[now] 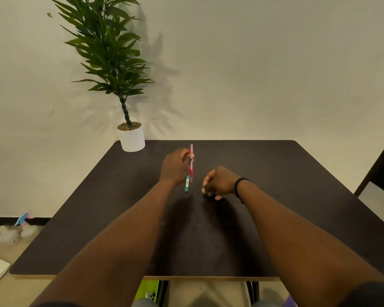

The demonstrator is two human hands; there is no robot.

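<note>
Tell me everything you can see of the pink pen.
The pink pen is slim, plastic-looking, paler along its barrel and deeper pink at the lower end. It stands nearly upright above the dark table, pinched near its upper part by the left hand. A teal piece sits beside its lower end; contact unclear.
</note>
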